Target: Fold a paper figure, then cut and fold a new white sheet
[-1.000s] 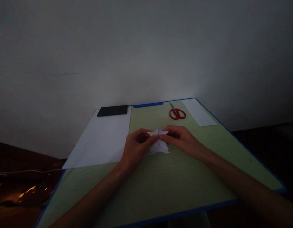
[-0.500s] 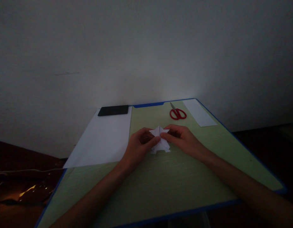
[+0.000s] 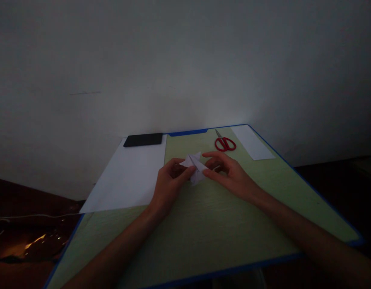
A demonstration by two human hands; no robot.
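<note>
A small piece of folded white paper (image 3: pixel 197 167), an origami figure with pointed corners, is held above the middle of the table. My left hand (image 3: pixel 172 180) pinches its left side, thumb on top and fingers behind. On the other side, my right hand (image 3: pixel 230 175) has its thumb tip at the paper's right edge. Its index finger is raised and curved away from the paper, while the other fingers curl in behind. The underside of the paper is hidden.
Red-handled scissors (image 3: pixel 224 143) lie beyond my right hand. A white paper strip (image 3: pixel 254 143) is to their right. At the left, a dark flat phone-like object (image 3: pixel 143 139) rests on a large white sheet (image 3: pixel 125 176). The greenish table (image 3: pixel 203 233) has blue edging and stands against a wall.
The folded paper has turned and tilted, its tip now pointing up-left. My left hand has shifted slightly left. My right index finger has lifted off the paper.
</note>
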